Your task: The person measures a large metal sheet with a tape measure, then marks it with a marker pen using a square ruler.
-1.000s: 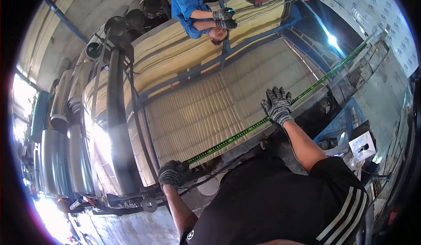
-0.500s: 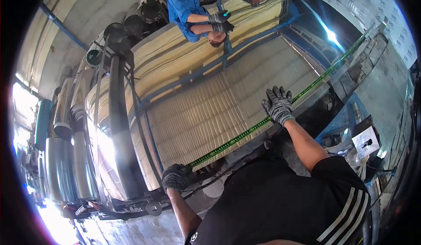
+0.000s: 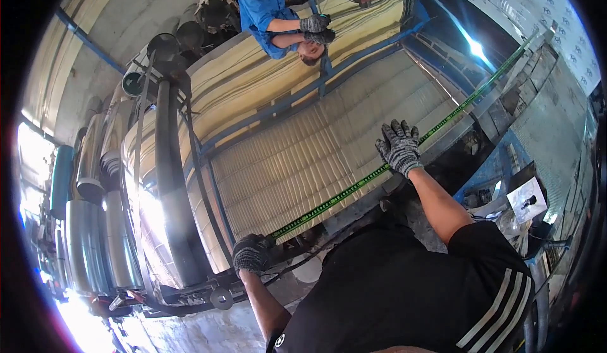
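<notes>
Head view: green tape measure (image 3: 341, 197) runs diagonally from the left hand up to the upper right, along the near edge of a pale ribbed panel (image 3: 284, 179). Left hand (image 3: 251, 254), grey knit glove, is at the tape's lower-left end, fingers curled; grip hidden, can't tell whether it pinches the tape. Right hand (image 3: 400, 147), same type of glove, lies palm down with fingers spread, over the tape partway along. Blue frame (image 3: 379, 46) beyond the panel. Co-worker (image 3: 260, 5) in blue shirt at top, gloved hands (image 3: 318, 29) close together. Shiny metal cylinders (image 3: 88, 245) stand at left, long dark tube (image 3: 174, 182) beside them. White plate (image 3: 518, 196) with black mark at right.
</notes>
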The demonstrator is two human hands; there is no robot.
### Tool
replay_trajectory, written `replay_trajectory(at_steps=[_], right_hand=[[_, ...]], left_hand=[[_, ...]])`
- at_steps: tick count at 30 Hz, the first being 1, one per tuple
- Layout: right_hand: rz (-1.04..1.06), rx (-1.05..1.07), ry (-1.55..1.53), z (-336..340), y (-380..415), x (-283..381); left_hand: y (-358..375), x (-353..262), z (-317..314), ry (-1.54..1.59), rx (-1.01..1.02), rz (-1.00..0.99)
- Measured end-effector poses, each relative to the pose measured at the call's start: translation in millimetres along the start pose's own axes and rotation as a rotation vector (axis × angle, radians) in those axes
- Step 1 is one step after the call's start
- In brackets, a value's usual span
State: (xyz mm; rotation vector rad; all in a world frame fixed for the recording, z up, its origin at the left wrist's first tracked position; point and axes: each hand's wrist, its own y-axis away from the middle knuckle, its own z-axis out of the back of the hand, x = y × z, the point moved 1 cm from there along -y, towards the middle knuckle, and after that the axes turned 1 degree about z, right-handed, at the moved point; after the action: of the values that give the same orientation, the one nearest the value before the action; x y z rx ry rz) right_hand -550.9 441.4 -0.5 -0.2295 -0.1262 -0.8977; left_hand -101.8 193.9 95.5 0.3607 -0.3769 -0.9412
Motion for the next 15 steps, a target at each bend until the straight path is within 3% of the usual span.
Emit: replay_trajectory(at_steps=[14,15], right_hand=[[-0.021,0.084,0.005,1.8,0.1,0.0],[-0.004,0.012,-0.008,-5.3,0.2,-2.8]], left_hand=[[5.2,-3.2,6.4,0.061,-0.125,-0.013],[4.0,-1.9,4.4,0.06,-0.123,-0.013]])
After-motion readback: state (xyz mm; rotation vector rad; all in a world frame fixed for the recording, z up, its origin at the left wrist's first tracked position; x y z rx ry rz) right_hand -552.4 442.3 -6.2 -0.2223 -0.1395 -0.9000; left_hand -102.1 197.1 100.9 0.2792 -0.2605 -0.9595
